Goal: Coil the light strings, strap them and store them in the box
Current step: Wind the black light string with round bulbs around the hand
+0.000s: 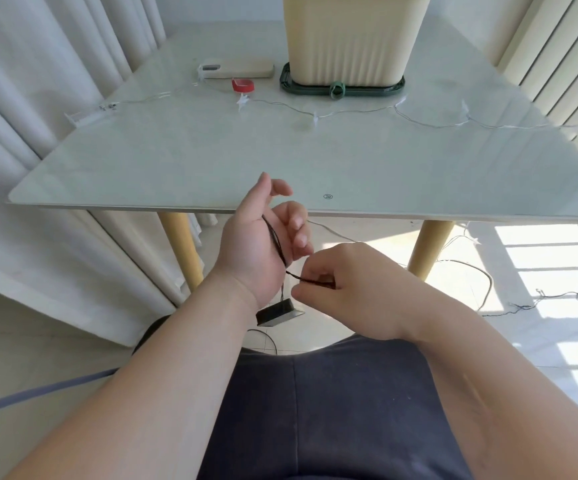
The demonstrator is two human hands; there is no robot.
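A dark light-string wire (275,239) runs across the palm of my left hand (259,244), which is held up in front of the table edge with loosely curled fingers. My right hand (346,282) pinches the same wire just right of the left wrist. A small black battery box (278,312) hangs from the wire below my left wrist. A clear light string with star shapes (315,116) lies stretched across the table. The cream storage box (351,38) stands at the back on a dark green lid (343,90). A red strap (242,85) lies near it.
A beige case (235,68) lies at the back left of the glass table (163,161). More wire (481,271) trails over the sunlit floor under the table and to the right. White curtains (38,81) hang on the left, vertical slats on the right.
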